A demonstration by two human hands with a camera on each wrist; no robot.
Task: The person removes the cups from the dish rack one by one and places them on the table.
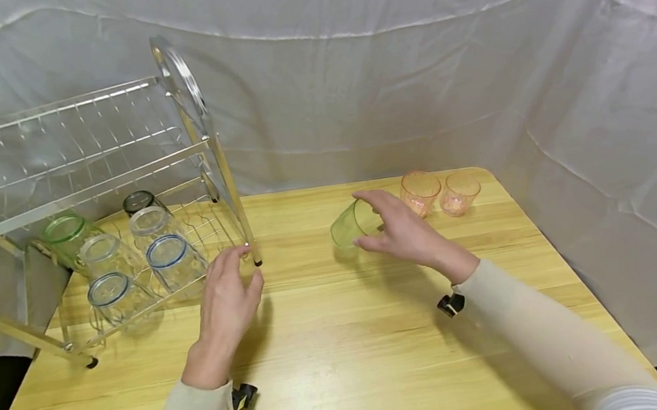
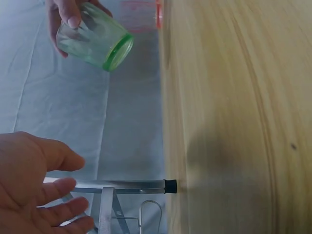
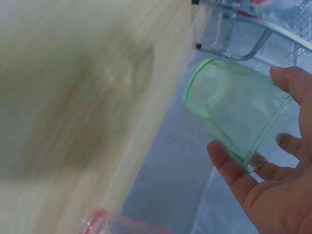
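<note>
My right hand (image 1: 406, 233) grips a green transparent glass (image 1: 344, 230) near its rim, between the thumb and the fingers. Tilted over, the glass hangs above the wooden table, its base turned toward the left; the right wrist view shows the fingers around the rim end of the glass (image 3: 239, 109). With relaxed fingers and nothing in it, my left hand (image 1: 224, 303) hovers beside the front right leg of a metal dish rack (image 1: 231, 195). In the left wrist view the palm of the left hand (image 2: 29, 180) faces the rack leg.
Several upside-down glasses stand on the rack's lower tier, among them a green glass (image 1: 70, 242), a dark glass (image 1: 138, 202) and a blue-ringed glass (image 1: 175, 261). Two pink glasses, a larger glass (image 1: 420, 194) and a smaller glass (image 1: 460, 194), stand at the table's back right. Grey cloth (image 1: 353, 95) hangs behind.
</note>
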